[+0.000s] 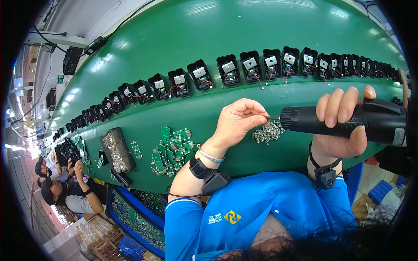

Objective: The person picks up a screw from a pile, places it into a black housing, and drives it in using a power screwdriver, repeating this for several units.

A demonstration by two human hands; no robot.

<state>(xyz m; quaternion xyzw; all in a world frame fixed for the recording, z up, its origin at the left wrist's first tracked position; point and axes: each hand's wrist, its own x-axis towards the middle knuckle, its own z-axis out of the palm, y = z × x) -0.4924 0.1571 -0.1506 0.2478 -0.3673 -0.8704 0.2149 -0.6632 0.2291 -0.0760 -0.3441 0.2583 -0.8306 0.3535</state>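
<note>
My right hand is wrapped round a thick black electric screwdriver, held level with its nose pointing left. At that nose, the fingertips of my left hand pinch the end of the thin screwdriver bit. Whether a screw sits between those fingers is hidden. Just below the bit lies a loose pile of small silvery screws on the green tabletop. Beyond my hands, a long curved row of open black housings holds metal plates, green boards and red wires.
Left of my left forearm lie heaped green circuit boards and a dark box of small metal parts. A blue-edged bin of boards stands below the table edge. Other people work at the far left.
</note>
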